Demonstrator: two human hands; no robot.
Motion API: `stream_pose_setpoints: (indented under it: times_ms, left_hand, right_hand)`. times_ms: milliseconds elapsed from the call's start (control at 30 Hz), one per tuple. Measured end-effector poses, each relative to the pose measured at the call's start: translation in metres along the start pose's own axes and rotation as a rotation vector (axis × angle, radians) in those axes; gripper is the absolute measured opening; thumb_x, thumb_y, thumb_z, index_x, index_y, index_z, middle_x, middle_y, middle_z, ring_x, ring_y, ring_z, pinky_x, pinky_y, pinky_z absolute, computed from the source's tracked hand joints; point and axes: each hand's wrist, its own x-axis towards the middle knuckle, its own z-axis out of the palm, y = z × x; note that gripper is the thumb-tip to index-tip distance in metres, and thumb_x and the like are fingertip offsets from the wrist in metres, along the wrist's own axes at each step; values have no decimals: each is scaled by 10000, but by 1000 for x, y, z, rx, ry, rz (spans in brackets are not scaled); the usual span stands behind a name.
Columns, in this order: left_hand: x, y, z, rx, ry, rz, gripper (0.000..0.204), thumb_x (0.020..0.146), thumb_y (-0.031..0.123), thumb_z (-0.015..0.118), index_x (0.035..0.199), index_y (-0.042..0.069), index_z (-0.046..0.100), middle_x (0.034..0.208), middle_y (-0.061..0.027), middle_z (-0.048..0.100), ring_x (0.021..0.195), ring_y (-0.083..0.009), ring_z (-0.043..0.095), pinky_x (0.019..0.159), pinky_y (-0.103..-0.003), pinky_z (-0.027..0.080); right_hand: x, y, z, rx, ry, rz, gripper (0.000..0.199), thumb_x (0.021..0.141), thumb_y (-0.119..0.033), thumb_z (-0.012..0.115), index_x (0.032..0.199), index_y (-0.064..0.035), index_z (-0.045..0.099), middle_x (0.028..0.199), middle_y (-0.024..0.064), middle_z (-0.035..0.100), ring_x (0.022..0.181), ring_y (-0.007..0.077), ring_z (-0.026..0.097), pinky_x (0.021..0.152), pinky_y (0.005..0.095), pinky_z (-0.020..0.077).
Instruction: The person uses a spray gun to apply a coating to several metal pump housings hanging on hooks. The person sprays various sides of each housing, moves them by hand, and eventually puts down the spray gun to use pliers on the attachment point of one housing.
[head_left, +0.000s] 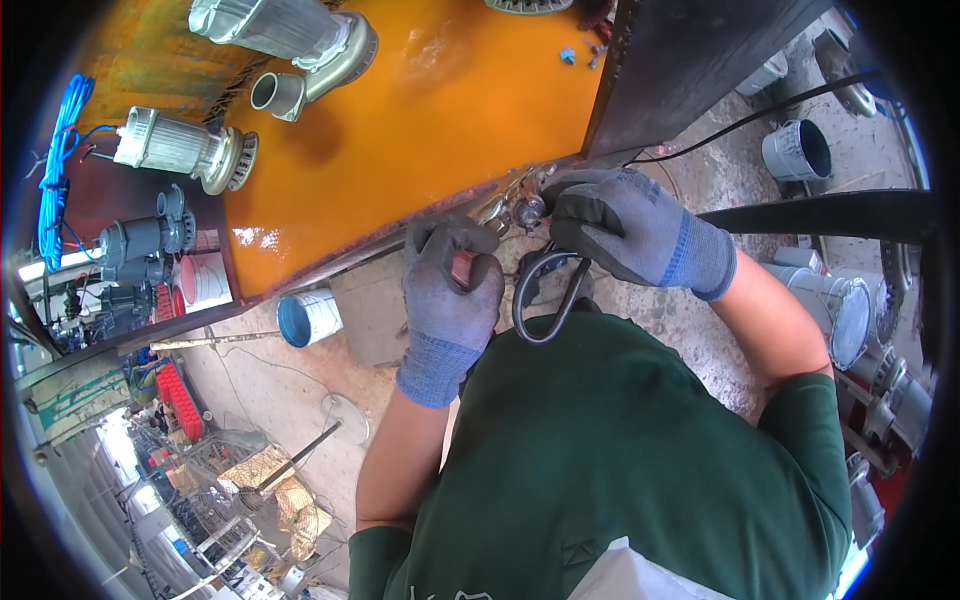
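Observation:
Both my hands wear grey work gloves with dark palms and meet in front of my chest, by the near edge of the orange work surface (430,110). My left hand (450,285) is closed around a small reddish thing (463,268), mostly hidden by the fingers. Between my hands sits a shiny metal fitting (528,210). My right hand (625,225) is closed beside it, fingers bent toward the fitting; what they pinch is hidden. Just below the right fingers hangs a dark, thick loop of cable or hose (545,300).
Metal pumps (180,150) stand on the orange surface at the left, near a blue cable coil (62,180). A white bucket with blue inside (308,318) is on the floor. At the right are a grey bucket (797,150), paint buckets (835,310) and a black beam (820,215).

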Motion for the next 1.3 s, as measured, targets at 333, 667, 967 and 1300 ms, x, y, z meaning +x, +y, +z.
stream_pose_setpoints:
  times_ms: [333,667,967,1300]
  left_hand:
    - [-3,-1,1,68,-26,39,198,761,-77,678,915,45,659,1012,-143,651,995,-350,626,892,-430,525]
    - [0,1,2,105,-47,58,253,713,-115,701,912,41,679,1042,-120,621,1006,-292,652,907,-390,539]
    - [6,4,3,78,-62,64,229,735,-121,684,900,32,640,975,-136,623,991,-333,607,886,-416,521]
    - [10,2,5,24,-81,-37,135,761,-50,663,874,20,644,983,-140,652,972,-331,612,888,-420,522]
  right_hand:
    - [-5,2,-3,-5,-73,14,255,969,-138,682,1103,79,688,1074,267,703,952,420,707,845,445,574]
    - [-7,13,0,67,-37,-20,234,965,-114,670,1090,83,685,1010,262,702,916,409,710,813,437,576]
    - [-8,11,1,179,-2,24,231,981,-120,646,1073,89,683,948,216,697,831,326,710,764,396,575]
    - [-12,15,4,307,59,103,271,985,-122,639,1151,89,675,927,181,701,793,256,703,726,367,570]
